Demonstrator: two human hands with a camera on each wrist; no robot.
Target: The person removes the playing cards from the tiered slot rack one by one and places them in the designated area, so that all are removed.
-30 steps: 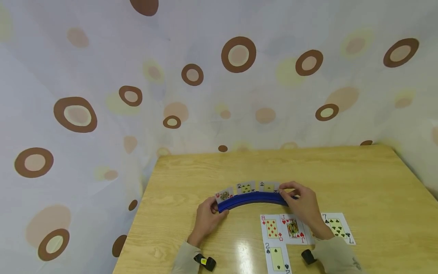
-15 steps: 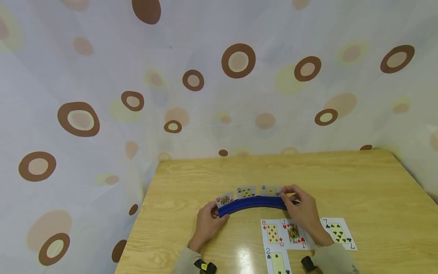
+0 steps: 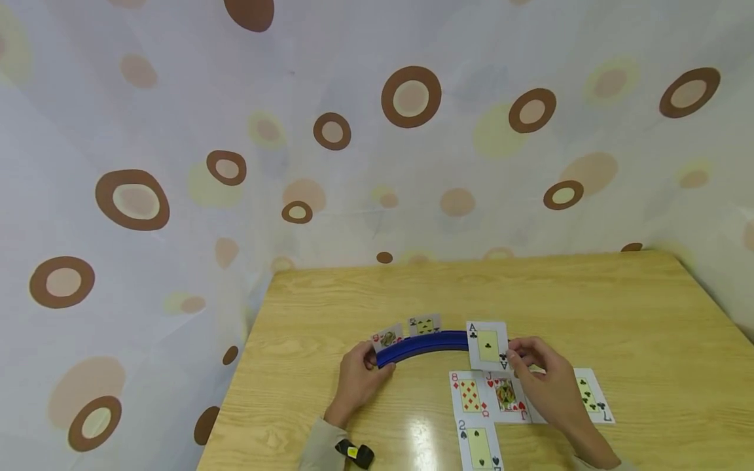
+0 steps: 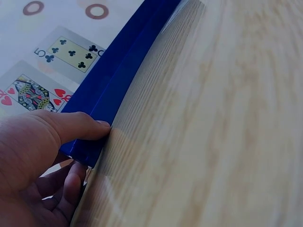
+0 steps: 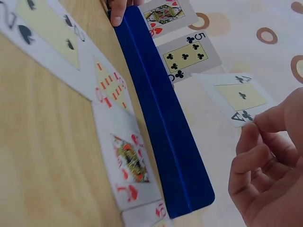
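My left hand (image 3: 358,379) grips the left end of a curved blue card holder (image 3: 432,341), thumb on its front and fingers curled behind. A queen of hearts (image 4: 32,94) and a five of clubs (image 4: 70,53) stand upright in the holder's slot. Between thumb and fingertips, my right hand (image 3: 550,386) pinches the ace of clubs (image 3: 486,345) by its right edge. This card is face toward me, overlapping the holder's right end in the head view, and in the right wrist view it shows apart from the slot (image 5: 158,101).
Face up on the wooden table (image 3: 330,297) lie an eight of diamonds (image 3: 470,396), a jack of hearts (image 3: 504,395), a two of spades (image 3: 480,447) and a seven of clubs (image 3: 589,396). My right hand partly covers this row. A patterned cloth (image 3: 353,170) hangs behind.
My right hand has lifted the ace of clubs out of the holder and brought it forward and slightly right. The left hand stays on the holder's left end.
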